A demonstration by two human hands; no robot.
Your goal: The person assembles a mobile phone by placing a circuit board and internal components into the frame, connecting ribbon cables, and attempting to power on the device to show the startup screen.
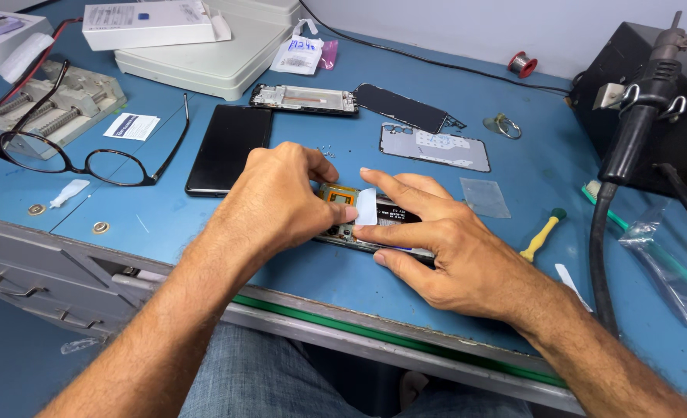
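Near the front edge of the blue table (343, 271), an opened phone (359, 224) with its board exposed is held down between both hands. It is steadied by the left hand (278, 201), fingers curled over its left end, while a small white tab (366, 206) appears to be pinched at the fingertips of the right hand (428, 240). Beyond, a black screen panel (227, 149), eyeglasses (88, 159), a grey back cover (435, 147) and a yellow-handled tool (542, 234) are laid apart.

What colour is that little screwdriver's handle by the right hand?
Yellow, with a green cap; the screwdriver shows in the head view.
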